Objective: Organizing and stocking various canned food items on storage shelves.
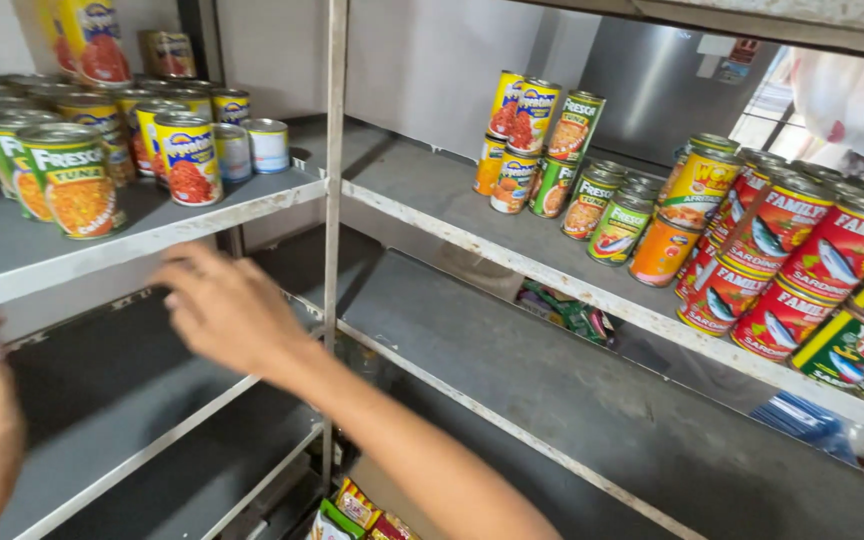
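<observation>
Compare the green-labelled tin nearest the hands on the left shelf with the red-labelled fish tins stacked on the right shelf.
The green-labelled tin stands upright in a single layer; the red-labelled fish tins are stacked two high and look tilted at the picture's edge. The green-labelled tin's label pictures orange-yellow food; the red ones picture a fish. The green one sits close above the right hand; the red ones are far from both hands. Both are round metal cans on grey shelves.

Pretty bright overall, daylight coming in from the upper right and blowing out that corner. Motion blur on both hands (pixel 227 310), cans (pixel 782 260) sharp, lower shelves (pixel 572 400) shadowy, edges slightly stretched.
</observation>
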